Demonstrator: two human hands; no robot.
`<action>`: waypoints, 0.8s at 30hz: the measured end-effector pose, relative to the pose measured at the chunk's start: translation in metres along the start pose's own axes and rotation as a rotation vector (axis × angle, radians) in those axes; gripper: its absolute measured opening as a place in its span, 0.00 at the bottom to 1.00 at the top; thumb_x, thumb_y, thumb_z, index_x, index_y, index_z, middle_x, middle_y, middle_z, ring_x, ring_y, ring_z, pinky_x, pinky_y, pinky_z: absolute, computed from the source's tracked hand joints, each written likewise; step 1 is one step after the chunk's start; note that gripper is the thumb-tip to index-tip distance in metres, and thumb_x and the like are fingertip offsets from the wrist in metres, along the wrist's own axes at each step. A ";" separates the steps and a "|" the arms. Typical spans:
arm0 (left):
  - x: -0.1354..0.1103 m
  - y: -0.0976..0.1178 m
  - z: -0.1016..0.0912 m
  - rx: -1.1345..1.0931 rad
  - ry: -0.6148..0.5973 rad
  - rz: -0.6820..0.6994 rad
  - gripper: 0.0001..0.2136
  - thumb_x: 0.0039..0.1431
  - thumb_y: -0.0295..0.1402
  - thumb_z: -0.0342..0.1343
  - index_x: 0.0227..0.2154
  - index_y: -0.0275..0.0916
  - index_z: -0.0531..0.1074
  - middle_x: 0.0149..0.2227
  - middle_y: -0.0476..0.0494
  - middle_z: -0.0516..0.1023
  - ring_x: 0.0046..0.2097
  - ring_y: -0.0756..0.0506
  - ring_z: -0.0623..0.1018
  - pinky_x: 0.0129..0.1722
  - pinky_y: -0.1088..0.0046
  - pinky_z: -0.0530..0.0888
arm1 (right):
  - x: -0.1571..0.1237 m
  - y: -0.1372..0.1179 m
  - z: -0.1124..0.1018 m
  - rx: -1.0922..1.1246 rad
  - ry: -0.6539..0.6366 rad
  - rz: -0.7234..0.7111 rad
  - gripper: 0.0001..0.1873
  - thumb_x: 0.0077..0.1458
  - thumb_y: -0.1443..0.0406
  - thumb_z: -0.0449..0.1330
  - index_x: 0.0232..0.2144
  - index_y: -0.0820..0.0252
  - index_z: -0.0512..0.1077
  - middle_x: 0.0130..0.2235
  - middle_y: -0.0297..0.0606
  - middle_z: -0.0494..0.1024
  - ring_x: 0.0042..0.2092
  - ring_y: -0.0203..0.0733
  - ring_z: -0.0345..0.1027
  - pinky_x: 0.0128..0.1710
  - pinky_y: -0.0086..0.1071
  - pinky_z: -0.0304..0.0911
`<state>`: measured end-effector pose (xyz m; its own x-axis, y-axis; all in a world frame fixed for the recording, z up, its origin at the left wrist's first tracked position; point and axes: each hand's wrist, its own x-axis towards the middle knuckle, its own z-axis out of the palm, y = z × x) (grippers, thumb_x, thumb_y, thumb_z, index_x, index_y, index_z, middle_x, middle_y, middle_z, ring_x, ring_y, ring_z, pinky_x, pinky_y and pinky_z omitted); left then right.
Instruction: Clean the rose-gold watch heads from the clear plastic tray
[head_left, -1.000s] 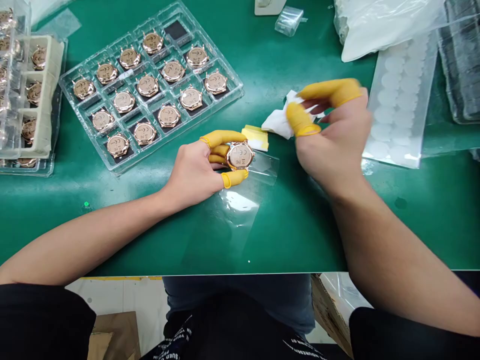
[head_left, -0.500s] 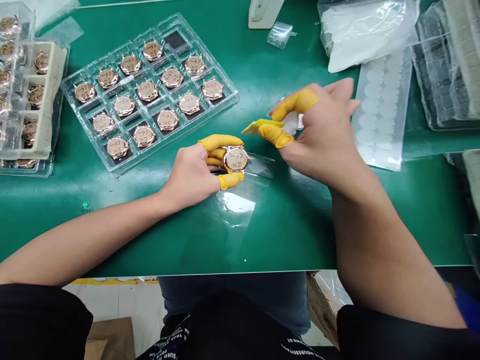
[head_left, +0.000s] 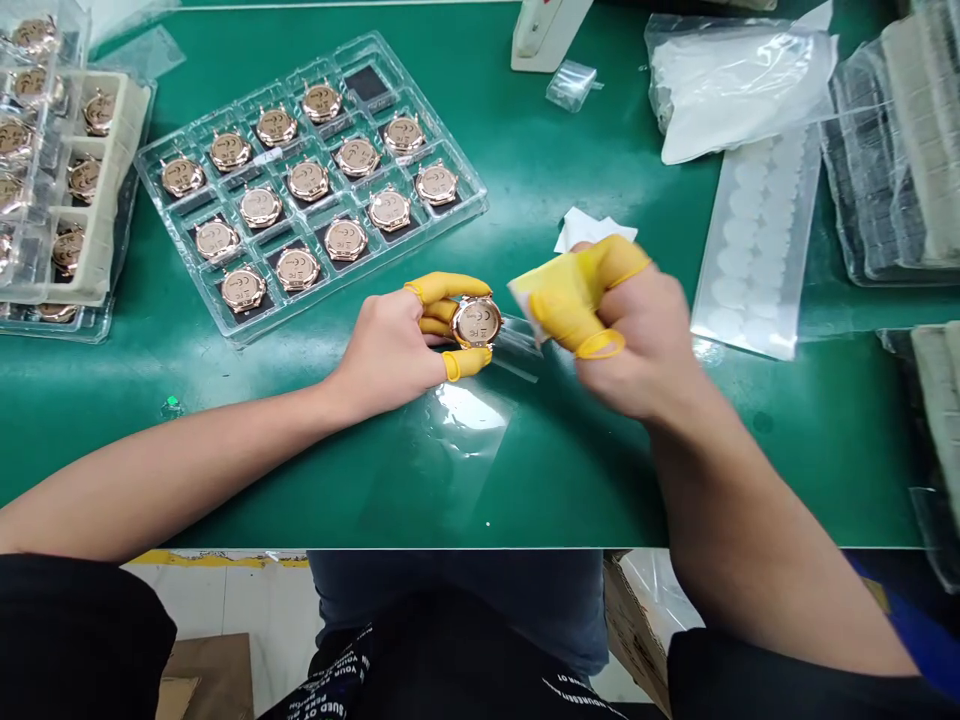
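Observation:
My left hand (head_left: 412, 335), with yellow finger cots on its fingertips, grips a rose-gold watch case (head_left: 478, 322) by its edge, marked back upward. To its right, my right hand (head_left: 622, 320), also in yellow finger cots, pinches a flat, pale-yellow pad (head_left: 551, 278), blurred by motion. The pad is apart from the watch case. Behind this hand lies a crumpled white wipe (head_left: 596, 225). Under the watch case a clear plastic film (head_left: 465, 420) rests on the green table. A clear tray (head_left: 480, 200) of similar watch cases lies beyond my left hand; its far corner pocket (head_left: 367, 85) holds none.
More trays (head_left: 124, 190) with watch cases are stacked at the left. On the right are a sheet of round white stickers (head_left: 757, 250), a plastic bag of white sheets (head_left: 739, 85) and stacked clear trays (head_left: 874, 150). A small clear packet (head_left: 572, 86) lies at the back.
My right hand has come down and closer to the watch case with the yellow pad. The white wipe now shows lying on the table behind it. My left hand holds nearly still.

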<state>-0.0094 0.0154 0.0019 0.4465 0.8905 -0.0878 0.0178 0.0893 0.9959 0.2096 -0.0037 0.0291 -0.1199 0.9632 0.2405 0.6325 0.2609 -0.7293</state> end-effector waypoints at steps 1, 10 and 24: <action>0.000 0.000 0.000 -0.002 -0.002 0.001 0.27 0.44 0.27 0.73 0.51 0.37 0.79 0.40 0.46 0.87 0.40 0.46 0.87 0.46 0.69 0.86 | -0.001 0.000 0.004 -0.066 -0.030 -0.080 0.16 0.60 0.50 0.63 0.31 0.52 0.64 0.30 0.35 0.72 0.30 0.41 0.65 0.29 0.39 0.64; 0.000 0.000 -0.001 -0.028 -0.010 -0.023 0.26 0.43 0.27 0.73 0.49 0.35 0.81 0.39 0.46 0.87 0.39 0.46 0.87 0.44 0.69 0.86 | -0.003 -0.001 0.018 -0.080 -0.142 -0.167 0.05 0.54 0.63 0.61 0.33 0.53 0.67 0.36 0.40 0.79 0.33 0.44 0.70 0.32 0.39 0.65; 0.000 0.003 -0.002 -0.024 0.005 -0.047 0.28 0.42 0.29 0.75 0.50 0.35 0.81 0.41 0.44 0.88 0.39 0.46 0.87 0.43 0.69 0.86 | -0.007 0.013 0.021 -0.179 0.036 -0.224 0.02 0.64 0.64 0.56 0.38 0.52 0.70 0.36 0.38 0.77 0.33 0.43 0.71 0.32 0.40 0.66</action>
<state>-0.0109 0.0167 0.0051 0.4414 0.8871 -0.1348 0.0176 0.1416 0.9898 0.2030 -0.0057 0.0045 -0.2468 0.8792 0.4075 0.7185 0.4482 -0.5319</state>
